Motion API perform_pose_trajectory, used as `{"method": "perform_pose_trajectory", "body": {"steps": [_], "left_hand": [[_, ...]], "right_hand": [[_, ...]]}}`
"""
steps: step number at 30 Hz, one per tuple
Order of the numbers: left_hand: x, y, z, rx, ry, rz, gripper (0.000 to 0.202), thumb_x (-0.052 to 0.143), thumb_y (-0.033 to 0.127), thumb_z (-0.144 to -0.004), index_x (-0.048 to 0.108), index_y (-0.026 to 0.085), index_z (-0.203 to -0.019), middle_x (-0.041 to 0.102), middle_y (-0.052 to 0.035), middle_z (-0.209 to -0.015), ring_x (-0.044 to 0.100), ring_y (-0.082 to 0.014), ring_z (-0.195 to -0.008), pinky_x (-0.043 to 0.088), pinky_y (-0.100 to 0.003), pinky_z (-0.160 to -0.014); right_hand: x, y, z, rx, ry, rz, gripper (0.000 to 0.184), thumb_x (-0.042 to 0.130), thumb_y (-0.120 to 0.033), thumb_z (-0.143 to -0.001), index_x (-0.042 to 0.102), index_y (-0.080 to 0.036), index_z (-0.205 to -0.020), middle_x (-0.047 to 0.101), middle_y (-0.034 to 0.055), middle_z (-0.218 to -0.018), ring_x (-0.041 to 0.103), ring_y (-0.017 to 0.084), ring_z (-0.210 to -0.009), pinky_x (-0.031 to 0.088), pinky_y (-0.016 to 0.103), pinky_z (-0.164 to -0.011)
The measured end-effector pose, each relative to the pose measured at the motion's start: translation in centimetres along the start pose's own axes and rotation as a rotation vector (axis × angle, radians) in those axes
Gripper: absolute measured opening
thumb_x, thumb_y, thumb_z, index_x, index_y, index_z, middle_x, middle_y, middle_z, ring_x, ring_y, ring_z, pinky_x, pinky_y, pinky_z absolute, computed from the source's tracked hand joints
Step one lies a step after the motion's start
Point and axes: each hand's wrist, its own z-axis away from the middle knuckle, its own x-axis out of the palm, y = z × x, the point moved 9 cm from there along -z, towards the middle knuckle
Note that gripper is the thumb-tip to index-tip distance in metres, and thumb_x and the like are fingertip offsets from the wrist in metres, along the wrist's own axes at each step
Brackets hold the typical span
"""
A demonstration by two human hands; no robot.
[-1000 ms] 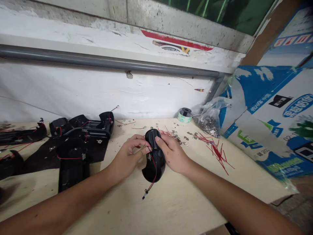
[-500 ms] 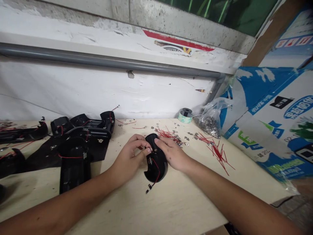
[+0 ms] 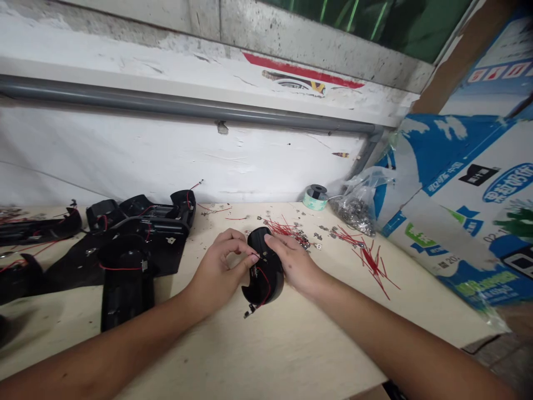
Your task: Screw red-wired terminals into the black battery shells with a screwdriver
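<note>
Blk plastic housing point(image 3: 265, 271) w/ red wire point(image 3: 263, 279) is held above wood bench point(image 3: 270, 355); R hand point(image 3: 293, 264) is pressed round its side, L hand point(image 3: 219, 272) is curled at edge, pinch unclear; likely light, stiff, slick, best gripped by curved shell.

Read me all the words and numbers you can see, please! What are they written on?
"202", dark print on the blue-and-white cardboard box; anything after it is unclear.
White characters on the blue oval label: too blurred to read.
White print on the small black rectangular label: too small to read.
Green print on the blue band: too blurred to read.
</note>
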Motion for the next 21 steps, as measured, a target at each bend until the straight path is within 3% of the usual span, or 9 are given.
{"method": "perform_pose_trajectory", "body": {"steps": [4,9,13,17,21], "left_hand": [[-0.1,0.2,0.2,0.024,0.003,-0.043,0.012,0.062,0.02,-0.088,0.069,0.02,-0.078,0.055,-0.0027,-0.091,0.055,-0.0183,-0.091,0.043,-0.036,-0.087],[-0.2,1.6,0.5,0.13,0.015,-0.268,0.017,0.057,0.018,-0.091,0.072,0.021,-0.083,0.057,-0.0051,-0.096,0.052,-0.022,-0.096,0.041,-0.04,-0.087],[-0.4,2.8,0.6,0.208,0.026,-0.385,0.021,0.055,0.019,-0.092,0.074,0.022,-0.084,0.059,-0.0067,-0.097,0.052,-0.0237,-0.097,0.041,-0.041,-0.085],[-0.6,2.8,0.5,0.211,0.028,-0.382,0.019,0.057,0.023,-0.092,0.074,0.023,-0.083,0.059,-0.0066,-0.095,0.052,-0.0239,-0.095,0.042,-0.041,-0.083],[-0.4,3.0,0.5,0.239,-0.004,-0.421,0.021,0.055,0.02,-0.092,0.075,0.024,-0.084,0.06,-0.0066,-0.097,0.052,-0.024,-0.096,0.042,-0.042,-0.085]], "right_hand": [[0.1,-0.8,0.2,-0.038,-0.006,0.061,0.036,0.054,-0.049,-0.093,0.058,-0.017,-0.077,0.053,-0.0003,-0.07,0.047,0.015,-0.064,0.037,0.028,-0.061],[0.2,-2.5,0.8,-0.125,-0.001,0.246,0.037,0.048,-0.044,-0.098,0.048,-0.019,-0.071,0.042,-0.0035,-0.065,0.039,0.013,-0.061,0.031,0.026,-0.056],[0.4,-2.2,0.7,-0.108,-0.027,0.169,0.036,0.051,-0.045,-0.096,0.051,-0.018,-0.072,0.045,-0.0028,-0.066,0.041,0.013,-0.061,0.032,0.026,-0.057],[0.2,-0.4,0.4,0.039,-0.012,-0.01,0.036,0.053,-0.048,-0.092,0.052,-0.018,-0.073,0.046,-0.0022,-0.065,0.042,0.013,-0.058,0.033,0.026,-0.055],[0.4,-1.6,0.4,-0.063,-0.028,0.085,0.037,0.054,-0.048,-0.093,0.05,-0.018,-0.071,0.044,-0.0024,-0.066,0.039,0.013,-0.06,0.033,0.026,-0.057]]}}
